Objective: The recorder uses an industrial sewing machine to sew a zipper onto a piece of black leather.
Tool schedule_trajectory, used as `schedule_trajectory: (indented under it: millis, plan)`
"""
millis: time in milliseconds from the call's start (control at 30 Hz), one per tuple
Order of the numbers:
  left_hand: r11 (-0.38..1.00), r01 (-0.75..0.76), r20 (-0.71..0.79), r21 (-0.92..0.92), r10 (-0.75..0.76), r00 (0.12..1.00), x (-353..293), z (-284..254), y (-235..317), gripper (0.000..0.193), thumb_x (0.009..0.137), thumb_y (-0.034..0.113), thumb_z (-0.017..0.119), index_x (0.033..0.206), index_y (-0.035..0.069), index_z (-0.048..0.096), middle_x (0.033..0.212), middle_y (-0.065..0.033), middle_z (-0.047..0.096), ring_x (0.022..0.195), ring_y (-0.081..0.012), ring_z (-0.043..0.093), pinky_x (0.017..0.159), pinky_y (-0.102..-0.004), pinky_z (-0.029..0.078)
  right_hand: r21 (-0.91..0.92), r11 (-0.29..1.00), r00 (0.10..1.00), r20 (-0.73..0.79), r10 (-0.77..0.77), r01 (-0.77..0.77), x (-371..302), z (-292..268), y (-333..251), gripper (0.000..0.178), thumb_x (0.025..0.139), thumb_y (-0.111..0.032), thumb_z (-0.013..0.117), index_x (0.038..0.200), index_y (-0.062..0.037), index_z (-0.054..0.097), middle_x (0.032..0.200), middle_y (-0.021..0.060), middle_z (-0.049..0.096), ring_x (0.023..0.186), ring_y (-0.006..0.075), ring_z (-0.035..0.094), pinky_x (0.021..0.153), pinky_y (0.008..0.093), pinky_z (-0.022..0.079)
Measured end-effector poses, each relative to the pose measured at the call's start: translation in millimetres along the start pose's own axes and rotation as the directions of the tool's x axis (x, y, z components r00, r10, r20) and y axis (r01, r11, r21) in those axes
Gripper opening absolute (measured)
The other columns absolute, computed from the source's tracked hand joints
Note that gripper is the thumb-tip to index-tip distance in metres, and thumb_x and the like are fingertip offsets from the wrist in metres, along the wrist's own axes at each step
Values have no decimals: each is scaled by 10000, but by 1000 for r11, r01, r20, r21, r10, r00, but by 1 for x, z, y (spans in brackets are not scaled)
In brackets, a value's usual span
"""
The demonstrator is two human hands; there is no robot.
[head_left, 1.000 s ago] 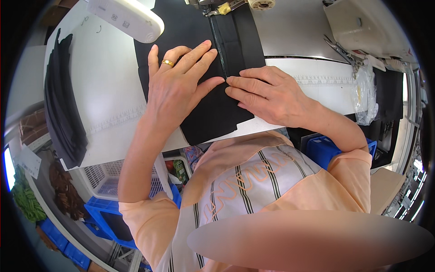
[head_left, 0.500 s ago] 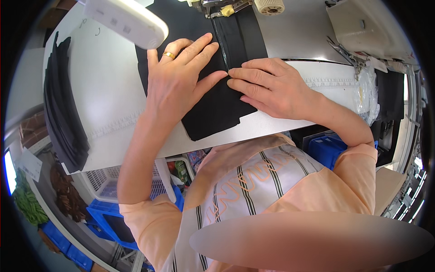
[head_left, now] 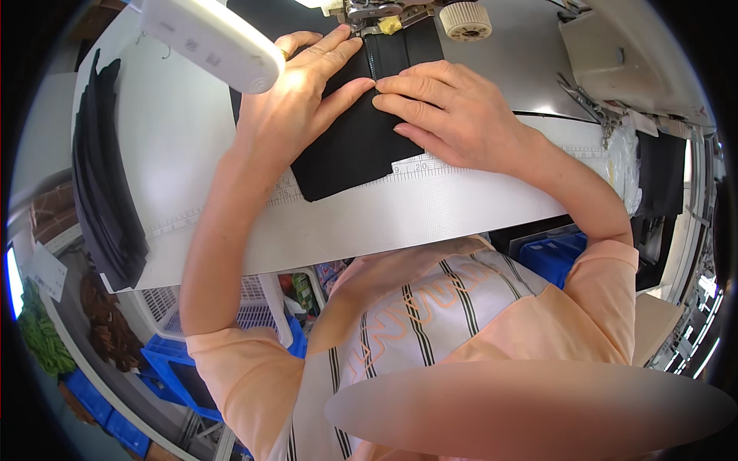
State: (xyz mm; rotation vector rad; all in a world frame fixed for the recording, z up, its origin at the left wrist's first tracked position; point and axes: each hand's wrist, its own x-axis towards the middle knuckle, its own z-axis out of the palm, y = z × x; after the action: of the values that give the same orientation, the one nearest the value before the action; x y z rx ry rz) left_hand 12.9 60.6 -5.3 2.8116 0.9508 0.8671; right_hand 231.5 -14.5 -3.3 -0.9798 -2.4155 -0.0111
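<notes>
On the table lies a black cloth piece (head_left: 342, 165) with a toothed strip like a zipper (head_left: 371, 60) running up it toward the presser foot of a sewing machine (head_left: 373, 24). My left hand (head_left: 296, 88) rests flat on the cloth left of the strip, fingers stretched, fingertips close to the foot. Part of that hand sits beside the white lamp's glare. My right hand (head_left: 453, 111) lies across the cloth from the right, its extended fingertips pressing at the strip's lower end. The two hands nearly meet there, at the left thumb.
A white lamp (head_left: 215, 46) overhangs the upper left. Folded black cloth (head_left: 104, 177) hangs over the table's left edge. Snips (head_left: 576, 96) and a clear plastic bag (head_left: 624, 165) lie at right. A ruler strip (head_left: 430, 165) crosses the white table; a white basket (head_left: 257, 307) stands below.
The black cloth has moved up, toward the machine, and both hands have travelled with it. More of the ruler strip shows below the cloth.
</notes>
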Motion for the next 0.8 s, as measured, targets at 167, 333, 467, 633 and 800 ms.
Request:
schedule_trajectory:
  millis: [167,333,467,633,800]
  plan:
    - [1000,-3,-15,15,3,1000,-1,3,0,394,774,300,776,1085,64,723,1164,-37,696,1013,-240,639,815,-355,546,-8,1000,1000,-21,-5,5,-1,3,2,323,763,-167,753,1068,-98,672,1101,-10,642,1043,181,577,827,316,509]
    - [998,44,47,39,-45,998,-7,7,-5,398,821,334,746,1188,188,693,1258,59,653,1111,-174,586,1057,-638,251,-30,1000,1000,-25,-8,7,-2,3,3,322,759,-168,759,1065,-105,679,1095,-15,648,1039,177,586,834,308,518]
    - [998,13,36,67,-16,999,-6,6,-5,382,823,333,744,1175,192,701,1241,67,661,1101,-164,591,1053,-632,259,-34,999,1000,-21,-2,1,-2,4,2,314,763,-168,759,1062,-110,685,1089,-22,654,1037,168,595,835,299,522]
    - [999,17,6,30,-17,1000,-18,9,-2,348,819,299,740,1149,189,714,1211,65,676,1065,-160,602,1058,-614,262,-41,999,1000,-29,6,-8,-3,4,1,304,774,-174,755,1066,-116,692,1101,-32,659,1038,166,598,835,302,525]
    - [995,-95,-101,35,98,990,-8,2,2,313,724,249,803,987,90,747,1067,-3,728,887,-189,662,697,-289,549,-45,999,999,-33,14,-16,0,4,5,315,779,-184,751,1081,-117,690,1112,-18,660,1049,170,595,840,303,525]
